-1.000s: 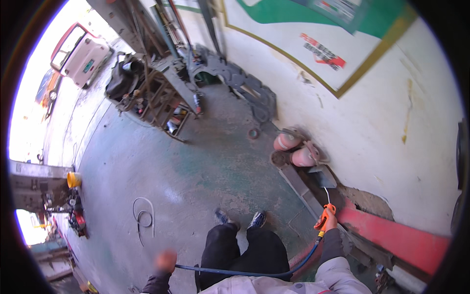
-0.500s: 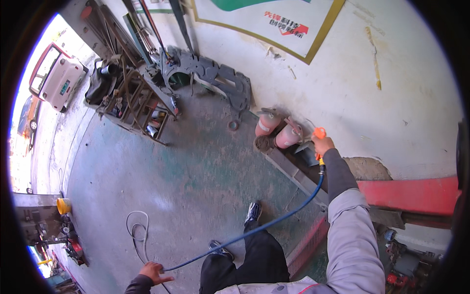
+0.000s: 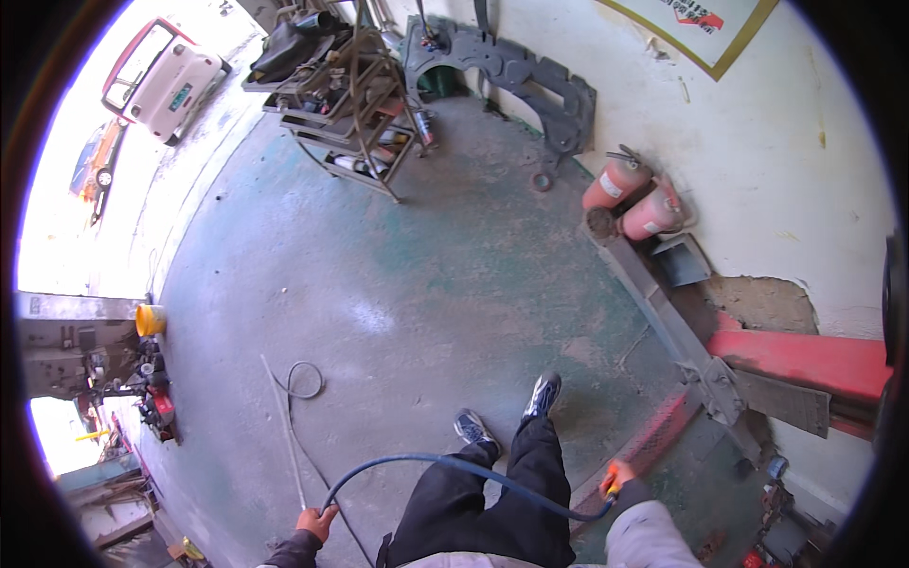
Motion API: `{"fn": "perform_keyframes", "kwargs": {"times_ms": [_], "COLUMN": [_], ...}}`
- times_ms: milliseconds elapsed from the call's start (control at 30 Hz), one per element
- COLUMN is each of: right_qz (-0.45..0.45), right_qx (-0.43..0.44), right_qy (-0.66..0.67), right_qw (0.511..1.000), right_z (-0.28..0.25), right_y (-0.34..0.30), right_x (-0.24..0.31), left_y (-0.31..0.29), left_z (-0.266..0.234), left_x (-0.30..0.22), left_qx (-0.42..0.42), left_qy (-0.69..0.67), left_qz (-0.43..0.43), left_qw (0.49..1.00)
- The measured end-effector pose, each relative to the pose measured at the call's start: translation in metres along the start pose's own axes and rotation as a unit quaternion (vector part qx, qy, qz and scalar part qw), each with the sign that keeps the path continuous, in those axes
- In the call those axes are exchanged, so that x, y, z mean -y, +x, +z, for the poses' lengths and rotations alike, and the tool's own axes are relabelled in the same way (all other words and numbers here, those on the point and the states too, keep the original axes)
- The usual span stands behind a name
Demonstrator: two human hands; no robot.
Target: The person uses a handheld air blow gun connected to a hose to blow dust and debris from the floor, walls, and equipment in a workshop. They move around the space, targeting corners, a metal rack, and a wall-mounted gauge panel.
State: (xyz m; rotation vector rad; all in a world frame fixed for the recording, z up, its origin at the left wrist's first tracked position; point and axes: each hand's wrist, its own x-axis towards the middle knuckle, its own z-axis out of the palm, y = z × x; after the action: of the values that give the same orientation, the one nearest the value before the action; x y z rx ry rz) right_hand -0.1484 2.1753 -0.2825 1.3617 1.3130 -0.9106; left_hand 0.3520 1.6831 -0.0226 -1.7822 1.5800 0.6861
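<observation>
My right hand, low at the right, is closed round an orange air gun with a yellow fitting; my fingers hide most of it. From the fitting a blue hose arches across in front of my legs to my left hand. That hand is at the lower left, its fingers closed on the hose. Beyond it a thin grey hose lies on the floor with a small loop in it.
Two red fire extinguishers stand by the wall behind a metal beam. A red lift arm juts out at the right. A cluttered metal cart stands at the far side, and a yellow bucket at the left.
My right hand has drawn the air gun back from the extinguishers, down toward my body. The blue hose now bows upward between my hands. My view has shifted leftward.
</observation>
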Motion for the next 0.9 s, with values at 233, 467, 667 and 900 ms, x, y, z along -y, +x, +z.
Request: {"fn": "perform_keyframes", "kwargs": {"times_ms": [233, 467, 667, 900], "right_qz": [-0.03, -0.107, -0.107, -0.179], "right_qx": [0.231, 0.204, 0.265, 0.305], "right_qy": [-0.145, -0.107, -0.15, -0.253], "right_qw": [0.962, 0.967, 0.947, 0.9], "right_z": [0.138, 0.184, 0.264, 0.464], "right_y": [-0.036, -0.058, -0.077, -0.148], "right_x": [-0.083, -0.057, -0.091, -0.13], "left_y": [0.01, -0.034, -0.067, -0.035], "left_z": [0.034, 0.051, 0.055, 0.088], "left_x": [0.068, 0.118, 0.167, 0.247], "left_qx": [0.023, -0.025, -0.101, -0.201], "left_qy": [-0.013, -0.031, -0.129, -0.235], "left_qz": [-0.019, -0.034, -0.053, -0.037], "left_qw": [0.999, 0.999, 0.985, 0.95]}}
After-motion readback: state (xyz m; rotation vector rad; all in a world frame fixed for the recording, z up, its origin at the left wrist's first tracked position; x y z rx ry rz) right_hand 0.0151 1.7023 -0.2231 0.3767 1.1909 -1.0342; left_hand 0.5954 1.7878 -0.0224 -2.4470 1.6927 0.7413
